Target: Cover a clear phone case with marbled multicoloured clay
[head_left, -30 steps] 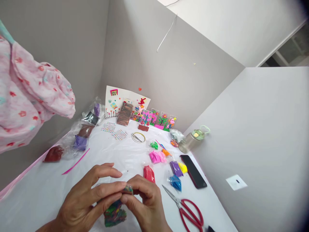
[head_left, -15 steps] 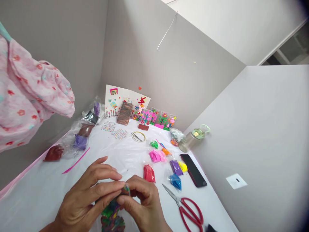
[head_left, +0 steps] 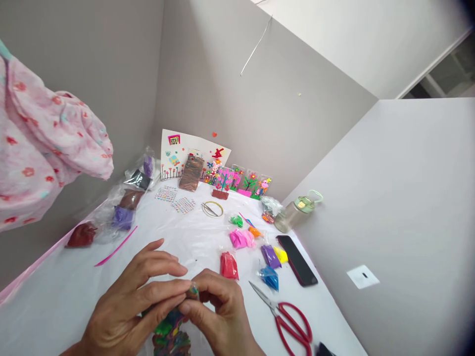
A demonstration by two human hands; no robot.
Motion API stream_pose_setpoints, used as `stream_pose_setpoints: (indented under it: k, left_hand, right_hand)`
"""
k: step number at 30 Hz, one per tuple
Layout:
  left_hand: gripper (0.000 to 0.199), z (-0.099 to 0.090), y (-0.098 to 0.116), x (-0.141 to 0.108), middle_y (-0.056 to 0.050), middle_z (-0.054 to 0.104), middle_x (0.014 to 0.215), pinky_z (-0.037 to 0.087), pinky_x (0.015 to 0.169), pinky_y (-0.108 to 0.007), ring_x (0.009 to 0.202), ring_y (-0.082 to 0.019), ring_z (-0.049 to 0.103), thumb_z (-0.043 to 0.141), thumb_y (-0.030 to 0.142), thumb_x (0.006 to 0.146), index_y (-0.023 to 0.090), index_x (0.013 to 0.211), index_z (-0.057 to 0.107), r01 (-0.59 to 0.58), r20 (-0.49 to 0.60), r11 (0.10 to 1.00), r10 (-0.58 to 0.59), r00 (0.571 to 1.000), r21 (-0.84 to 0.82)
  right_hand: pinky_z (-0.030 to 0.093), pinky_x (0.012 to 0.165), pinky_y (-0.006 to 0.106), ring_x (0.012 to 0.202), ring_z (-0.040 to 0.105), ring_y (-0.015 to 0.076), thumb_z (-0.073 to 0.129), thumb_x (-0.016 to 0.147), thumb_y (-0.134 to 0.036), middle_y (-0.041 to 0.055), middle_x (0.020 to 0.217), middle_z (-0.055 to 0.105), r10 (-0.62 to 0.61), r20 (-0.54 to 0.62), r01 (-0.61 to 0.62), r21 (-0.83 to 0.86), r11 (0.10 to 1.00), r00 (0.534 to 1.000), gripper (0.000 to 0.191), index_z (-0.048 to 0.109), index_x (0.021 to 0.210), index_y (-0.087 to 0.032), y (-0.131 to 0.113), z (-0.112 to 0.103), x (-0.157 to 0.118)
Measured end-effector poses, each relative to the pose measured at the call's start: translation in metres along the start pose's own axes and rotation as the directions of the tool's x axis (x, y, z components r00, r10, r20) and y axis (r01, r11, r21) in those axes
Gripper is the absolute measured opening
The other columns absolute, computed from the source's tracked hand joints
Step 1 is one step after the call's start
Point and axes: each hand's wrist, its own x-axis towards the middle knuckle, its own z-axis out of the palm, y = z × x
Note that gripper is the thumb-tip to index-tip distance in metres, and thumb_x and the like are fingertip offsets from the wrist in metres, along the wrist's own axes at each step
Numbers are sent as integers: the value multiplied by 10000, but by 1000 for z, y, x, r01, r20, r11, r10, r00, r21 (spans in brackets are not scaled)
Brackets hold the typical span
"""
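At the bottom of the head view I hold a clear piece that looks like a phone case (head_left: 172,336), covered with marbled green, brown, blue and yellow modelling clay. My left hand (head_left: 129,301) grips its upper part from the left, thumb and index finger pressed together near the top edge, other fingers raised. My right hand (head_left: 217,306) pinches the top right corner between thumb and bent index finger. The fingertips of both hands meet there. Much of the case is hidden behind my fingers, and its lower end runs out of view.
Red-handled scissors (head_left: 285,316) and a black phone (head_left: 298,261) lie at right. Bagged clay in red (head_left: 229,265), pink (head_left: 242,238), blue (head_left: 269,278) and purple (head_left: 270,256) lies ahead. A bottle (head_left: 297,215) stands at the wall. Rhinestone sheets (head_left: 183,205) and a brown-striped case (head_left: 191,173) are behind.
Both hands keep nearly the same grip at the case's top corner. The case has tilted or shifted very slightly left, and the view has moved a little.
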Motion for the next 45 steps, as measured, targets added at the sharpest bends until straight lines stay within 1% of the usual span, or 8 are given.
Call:
stream_pose_setpoints:
  k: [5, 8, 15, 20, 26, 31, 40, 45]
  left_hand:
    - [333, 0, -4, -1, 58, 728, 982, 525, 994, -312, 946, -179, 698, 683, 231, 860, 436, 1123, 687, 216, 31, 970, -214, 976, -111]
    - [325, 1, -11, -2, 35, 709, 880, 585, 675, -188, 801, -164, 710, 697, 353, 860, 384, 1182, 662, 529, 224, 814, -483, 846, -239]
    - [294, 5, -19, -1, 17, 628, 869, 543, 682, -204, 812, -161, 642, 683, 450, 865, 328, 1132, 677, 691, 317, 631, -614, 723, -353]
    - [178, 5, -13, 5, 15, 631, 854, 528, 697, -212, 816, -166, 641, 634, 442, 902, 274, 920, 688, 662, 431, 669, -516, 740, -338]
    - [213, 1, -20, 7, 4, 686, 892, 538, 619, -205, 777, -173, 658, 648, 455, 878, 278, 994, 674, 697, 286, 655, -635, 717, -292]
    - [115, -3, -14, 16, -4, 702, 881, 556, 718, -218, 832, -184, 687, 670, 369, 861, 274, 879, 732, 578, 300, 787, -510, 806, -215]
    - [75, -4, -15, 17, 20, 714, 905, 547, 796, -187, 893, -172, 698, 666, 346, 877, 319, 906, 730, 437, 274, 887, -387, 880, -148]
    - [426, -6, -32, 8, -3, 680, 1228, 533, 973, -288, 1181, -251, 630, 775, 369, 779, 359, 1186, 651, 379, 213, 925, -365, 907, -30]
  right_hand:
    - [464, 618, 245, 661, 566, 138, 780, 777, -473, 32, 712, 660, 43, -10, -43, 31, 999, 999, 307, 782, 796, -167, 2, -1, 0]
    - [461, 601, 231, 648, 550, 128, 808, 743, -474, 18, 705, 636, 116, -16, -114, 94, 989, 993, 312, 771, 791, -168, 4, -4, 2]
    - [433, 563, 206, 573, 536, 100, 762, 796, -418, -5, 635, 610, 210, 10, -209, 161, 965, 978, 276, 717, 771, -147, 4, -8, 6]
    - [426, 628, 214, 666, 545, 118, 693, 853, -276, 1, 704, 646, 165, 23, -164, -57, 985, 986, 128, 752, 831, -165, 1, -11, 4]
    - [427, 625, 209, 707, 575, 132, 650, 878, -226, -5, 743, 656, 221, 64, -208, -166, 964, 973, 88, 726, 865, -184, -3, -17, 6]
    - [442, 655, 224, 702, 588, 140, 607, 914, -199, 11, 768, 690, 62, 59, -34, -390, 920, 996, 152, 737, 836, -190, -1, -23, 7]
    - [459, 635, 264, 698, 656, 185, 594, 942, -170, 70, 792, 723, -273, 125, 281, -696, 660, 954, 116, 709, 952, -172, 11, -26, 10]
    - [509, 747, 305, 847, 664, 202, 547, 933, -52, 91, 948, 737, -559, 118, 414, -797, 439, 821, 216, 657, 1062, -185, 13, -28, 4]
